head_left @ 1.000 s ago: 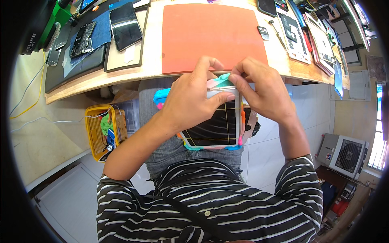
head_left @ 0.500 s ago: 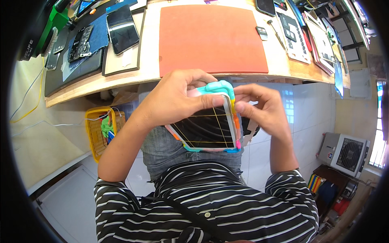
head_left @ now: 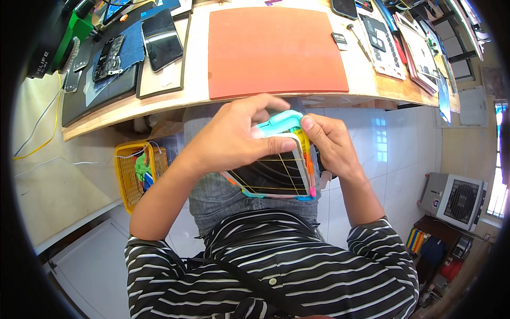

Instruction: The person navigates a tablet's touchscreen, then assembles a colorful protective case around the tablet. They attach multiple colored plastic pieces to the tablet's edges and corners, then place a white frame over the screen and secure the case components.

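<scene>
A tablet (head_left: pixel 268 173) with a dark screen and white border rests tilted over my lap. Thin yellow lines cross its screen. Round its edge runs a multicoloured tablet case (head_left: pixel 309 167), in teal, yellow, orange, pink and blue. My left hand (head_left: pixel 226 135) grips the top of the tablet, thumb lying on the front corner and fingers behind. At the upper right corner, my right hand (head_left: pixel 333 144) pinches the case's rim between thumb and fingers. There the teal part stands away from the white border. The tablet's back and some right fingers are hidden.
Beyond my knees stands a wooden workbench (head_left: pixel 196 80) with an orange mat (head_left: pixel 276 50). Dark phones (head_left: pixel 162 45), circuit boards and tools lie on both sides. A yellow basket (head_left: pixel 127 181) is on the floor at left, and an air cooler (head_left: pixel 457 199) at right.
My right hand has shifted up to the case's corner, its thumb now on the rim. The teal rim has lifted further from the tablet, exposing more yellow. My left hand keeps its hold.
</scene>
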`<state>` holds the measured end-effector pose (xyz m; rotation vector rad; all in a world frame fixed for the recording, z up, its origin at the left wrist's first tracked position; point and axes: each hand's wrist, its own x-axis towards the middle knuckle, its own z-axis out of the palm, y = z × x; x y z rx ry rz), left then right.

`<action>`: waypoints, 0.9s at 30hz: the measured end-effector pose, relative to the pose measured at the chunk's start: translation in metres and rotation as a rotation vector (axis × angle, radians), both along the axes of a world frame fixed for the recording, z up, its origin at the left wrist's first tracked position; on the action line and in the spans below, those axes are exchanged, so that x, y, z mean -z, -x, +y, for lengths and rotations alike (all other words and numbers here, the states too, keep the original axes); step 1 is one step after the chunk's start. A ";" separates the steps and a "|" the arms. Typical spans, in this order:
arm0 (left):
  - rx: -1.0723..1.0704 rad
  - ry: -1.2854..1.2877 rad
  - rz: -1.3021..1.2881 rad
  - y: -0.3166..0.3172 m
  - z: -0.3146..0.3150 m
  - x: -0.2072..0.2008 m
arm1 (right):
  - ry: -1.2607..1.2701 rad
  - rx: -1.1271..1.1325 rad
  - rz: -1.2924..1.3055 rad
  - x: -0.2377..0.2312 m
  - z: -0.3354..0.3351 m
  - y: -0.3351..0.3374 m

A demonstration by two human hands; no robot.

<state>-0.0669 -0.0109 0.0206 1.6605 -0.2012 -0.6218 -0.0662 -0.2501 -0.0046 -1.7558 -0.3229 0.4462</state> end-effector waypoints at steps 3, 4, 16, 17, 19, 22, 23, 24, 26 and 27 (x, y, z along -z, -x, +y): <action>-0.001 -0.021 -0.035 0.004 -0.005 -0.001 | -0.036 0.095 -0.089 0.011 0.005 0.006; -0.016 -0.050 -0.081 0.005 -0.006 0.001 | -0.043 0.124 -0.101 0.013 0.008 0.007; -0.362 -0.157 -0.305 0.011 -0.007 0.018 | 0.041 0.177 0.015 0.005 0.034 0.000; -0.387 -0.157 -0.300 0.013 -0.003 0.018 | -0.023 0.165 -0.054 0.010 0.041 0.004; -0.475 -0.024 -0.306 0.017 0.003 0.018 | -0.016 0.121 -0.108 0.020 0.042 0.014; -0.547 0.175 -0.222 0.027 0.010 -0.013 | 0.170 -0.071 0.012 0.003 0.026 0.013; -0.533 0.179 -0.181 0.028 0.014 -0.021 | 0.152 -0.042 -0.031 -0.001 0.025 0.012; -0.520 0.182 -0.140 0.030 0.020 -0.026 | 0.136 -0.015 -0.075 -0.004 0.028 0.012; -0.540 0.178 -0.186 0.033 0.025 -0.023 | 0.241 0.020 -0.194 -0.013 0.033 0.008; -0.563 0.180 -0.214 0.035 0.026 -0.019 | 0.216 0.024 -0.207 -0.014 0.036 0.006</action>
